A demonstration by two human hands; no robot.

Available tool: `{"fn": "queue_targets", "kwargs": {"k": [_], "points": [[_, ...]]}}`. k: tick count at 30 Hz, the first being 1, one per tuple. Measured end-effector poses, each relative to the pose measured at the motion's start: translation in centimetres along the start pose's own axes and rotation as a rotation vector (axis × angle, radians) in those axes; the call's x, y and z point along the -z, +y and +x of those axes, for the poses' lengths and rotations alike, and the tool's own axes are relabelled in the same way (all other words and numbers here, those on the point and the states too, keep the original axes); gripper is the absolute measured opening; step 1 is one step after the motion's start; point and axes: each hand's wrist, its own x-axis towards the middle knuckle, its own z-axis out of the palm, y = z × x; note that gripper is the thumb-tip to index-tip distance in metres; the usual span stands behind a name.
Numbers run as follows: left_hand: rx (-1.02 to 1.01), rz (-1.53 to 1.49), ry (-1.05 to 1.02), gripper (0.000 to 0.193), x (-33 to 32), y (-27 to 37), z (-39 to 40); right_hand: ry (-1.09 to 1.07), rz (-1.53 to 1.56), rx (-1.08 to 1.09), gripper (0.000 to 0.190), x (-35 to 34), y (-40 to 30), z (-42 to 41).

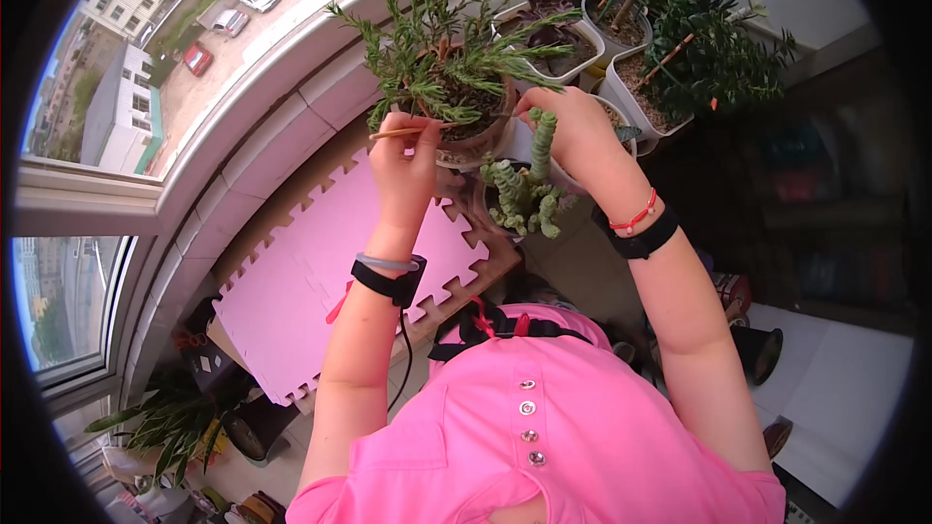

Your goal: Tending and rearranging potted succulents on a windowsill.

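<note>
A wooden stick [397,134] lies across the fingers of my left hand [404,156], pinched between thumb and forefinger. Its right end is over the soil at the near side of a potted plant with needle leaves [429,0], which resembles rosemary. That plant grows in a round brownish pot [473,153]. At the pot's right edge is my right hand [575,127], fingers bent and their tips partly hidden; whether they grip the rim or a stem is unclear. A stacked-leaf succulent [540,149] stands just below and left of the right hand.
Pink foam mats [291,291] cover a surface beside the tiled window sill [266,142]. Several potted plants crowd the right, including a dark rosette succulent [550,25] and a leafy plant in a white square pot [626,80]. A black cable [408,356] hangs from the left wristband.
</note>
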Motion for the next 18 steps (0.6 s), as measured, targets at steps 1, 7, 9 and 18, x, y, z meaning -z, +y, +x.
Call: {"fn": "queue_targets", "kwargs": {"k": [1,7,9,18], "points": [[-0.008,0.006,0.002,0.008,0.3,0.2,0.1,0.006,0.005,0.006,0.02,0.0,-0.1,-0.3],[-0.04,0.194,-0.004,0.006,1.1,1.2,-1.3,0.087,-0.016,0.101,0.017,-1.5,0.9,-0.4],[-0.065,0.199,0.003,0.006,0.4,0.5,-1.3,0.105,-0.039,0.113,0.014,-1.8,0.8,-0.6],[-0.109,0.228,0.01,0.006,0.2,1.3,-0.9,0.183,0.017,0.134,0.009,-2.0,0.9,-0.4]]}}
